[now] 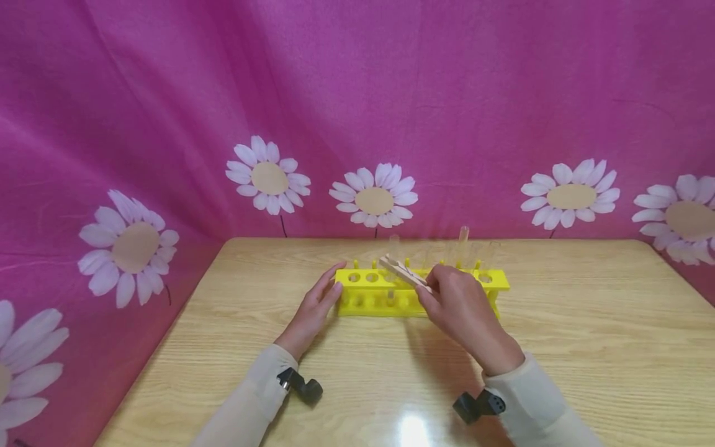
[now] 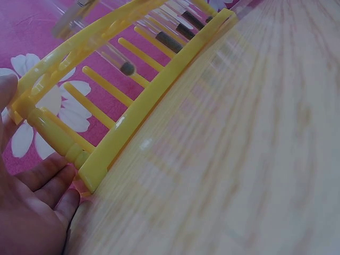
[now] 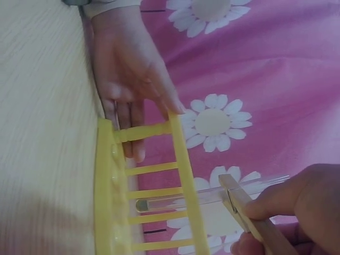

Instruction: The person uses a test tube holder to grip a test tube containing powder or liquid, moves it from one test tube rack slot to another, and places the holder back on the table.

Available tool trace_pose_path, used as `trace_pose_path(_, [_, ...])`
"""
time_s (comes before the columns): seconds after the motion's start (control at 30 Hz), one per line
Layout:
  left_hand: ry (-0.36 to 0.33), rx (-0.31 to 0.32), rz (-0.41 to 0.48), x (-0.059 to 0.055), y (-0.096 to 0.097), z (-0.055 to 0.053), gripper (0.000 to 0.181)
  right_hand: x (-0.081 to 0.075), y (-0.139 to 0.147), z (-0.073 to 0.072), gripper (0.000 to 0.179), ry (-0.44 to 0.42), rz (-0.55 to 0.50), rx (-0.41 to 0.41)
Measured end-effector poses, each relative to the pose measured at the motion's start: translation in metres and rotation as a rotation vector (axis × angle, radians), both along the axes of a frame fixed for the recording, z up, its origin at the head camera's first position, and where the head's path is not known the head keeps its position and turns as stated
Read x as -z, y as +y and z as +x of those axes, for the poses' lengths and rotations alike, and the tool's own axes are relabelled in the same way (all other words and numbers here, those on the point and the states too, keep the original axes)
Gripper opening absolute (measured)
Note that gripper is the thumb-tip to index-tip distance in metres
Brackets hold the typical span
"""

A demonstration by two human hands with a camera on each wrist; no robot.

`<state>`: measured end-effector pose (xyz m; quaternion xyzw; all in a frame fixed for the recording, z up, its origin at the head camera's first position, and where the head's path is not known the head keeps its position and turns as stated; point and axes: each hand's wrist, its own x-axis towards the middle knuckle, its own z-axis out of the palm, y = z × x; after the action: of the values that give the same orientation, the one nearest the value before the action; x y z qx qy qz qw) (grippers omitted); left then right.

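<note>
A yellow test tube rack stands on the table, its top plate pierced with a row of round holes. At its left end my left hand holds it, thumb at the top plate and fingers about the end post. My right hand grips a wooden test tube clamp above the rack. In the right wrist view, the clamp's jaws overlap a clear test tube, whose dark-tipped lower end shows below the top plate, over the base.
More test tubes stand along the right part of the rack, one taller tube among them; several have dark contents at the bottom. The wooden table meets a pink flowered cloth at the back and left.
</note>
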<state>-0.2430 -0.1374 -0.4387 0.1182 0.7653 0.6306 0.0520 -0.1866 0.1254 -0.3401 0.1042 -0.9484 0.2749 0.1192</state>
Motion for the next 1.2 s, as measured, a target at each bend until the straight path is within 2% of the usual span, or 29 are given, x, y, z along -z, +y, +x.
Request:
trace_pose_path(0.23, [-0.021, 0.01, -0.006, -0.001, -0.001, -0.002, 0.048, -0.006, 0.003, 0.003, 0.014, 0.053, -0.03, -0.021])
trace_pose_path(0.47, [0.004, -0.012, -0.002, 0.001, 0.0, 0.0, 0.048, -0.014, 0.007, 0.008, 0.013, 0.127, -0.058, -0.03])
trace_pose_path(0.93, [-0.004, -0.007, -0.005, 0.001, 0.0, 0.001, 0.048, -0.029, 0.014, 0.018, 0.013, 0.143, -0.092, -0.004])
trace_pose_path(1.2, [-0.026, 0.003, -0.016, -0.009, 0.001, 0.003, 0.048, -0.035, 0.02, 0.021, 0.013, 0.143, -0.068, 0.033])
